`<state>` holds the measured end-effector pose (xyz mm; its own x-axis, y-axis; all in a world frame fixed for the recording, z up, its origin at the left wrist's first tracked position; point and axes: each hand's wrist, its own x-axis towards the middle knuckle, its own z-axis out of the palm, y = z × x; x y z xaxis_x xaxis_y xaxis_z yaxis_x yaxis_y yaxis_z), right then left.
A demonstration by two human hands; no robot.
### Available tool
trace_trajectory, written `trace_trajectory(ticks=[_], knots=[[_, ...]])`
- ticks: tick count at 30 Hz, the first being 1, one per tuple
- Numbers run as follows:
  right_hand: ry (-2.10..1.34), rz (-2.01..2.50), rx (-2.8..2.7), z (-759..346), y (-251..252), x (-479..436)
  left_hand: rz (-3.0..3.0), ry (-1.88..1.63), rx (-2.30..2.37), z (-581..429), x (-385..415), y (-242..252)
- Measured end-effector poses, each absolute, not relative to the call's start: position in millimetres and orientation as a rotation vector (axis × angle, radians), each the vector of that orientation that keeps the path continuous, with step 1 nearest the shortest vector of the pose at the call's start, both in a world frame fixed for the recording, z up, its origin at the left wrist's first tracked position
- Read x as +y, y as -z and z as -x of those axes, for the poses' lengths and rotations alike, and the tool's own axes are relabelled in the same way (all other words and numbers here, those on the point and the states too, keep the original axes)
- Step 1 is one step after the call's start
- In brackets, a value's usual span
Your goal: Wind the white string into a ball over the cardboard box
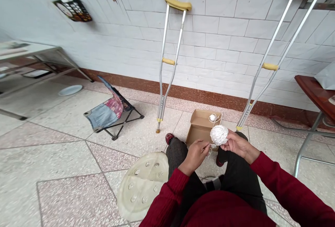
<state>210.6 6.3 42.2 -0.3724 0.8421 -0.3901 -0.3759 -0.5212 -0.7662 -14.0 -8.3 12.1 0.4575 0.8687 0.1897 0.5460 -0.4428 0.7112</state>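
My right hand (237, 144) is closed around the right side of a ball of white yarn (219, 135), held up between my knees. Close by on the left, my left hand (195, 154) pinches a strand of the white yarn (212, 145) that runs to the ball. A few loose loops hang just below the strand. Behind the hands an open cardboard box (199, 133) lies on the floor, partly covered by the ball and my hands. A smaller white yarn ball (213, 117) sits at the box's far part, with yarn trailing near it.
Two crutches, one in the middle (167, 61) and one at the right (269, 67), lean on the tiled wall. A folding chair (104, 113) stands left. Beside my left leg is a round pale stool top (142, 185). Tables (36, 48) stand far left and right.
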Motion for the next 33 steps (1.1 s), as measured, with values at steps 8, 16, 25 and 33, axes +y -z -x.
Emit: trace_trajectory(ticks=[8,16,25,33], knots=[[-1.954,1.05,-0.646,-187.0,-48.3,4.6,-2.247,-0.659,1.18,4.2,-16.1,2.8],[-1.964,0.963,-0.653,-195.6,-56.3,-17.3,-2.49,-0.432,1.079,9.7,7.0,29.1],[-2.094,0.935,-1.059,-206.5,-67.3,-13.3,-2.774,-0.437,1.067,19.7,83.0,-61.3],[-1.898,0.894,-0.757,-216.1,-97.7,10.5,-2.678,-0.399,1.228,25.3,86.3,-68.6]])
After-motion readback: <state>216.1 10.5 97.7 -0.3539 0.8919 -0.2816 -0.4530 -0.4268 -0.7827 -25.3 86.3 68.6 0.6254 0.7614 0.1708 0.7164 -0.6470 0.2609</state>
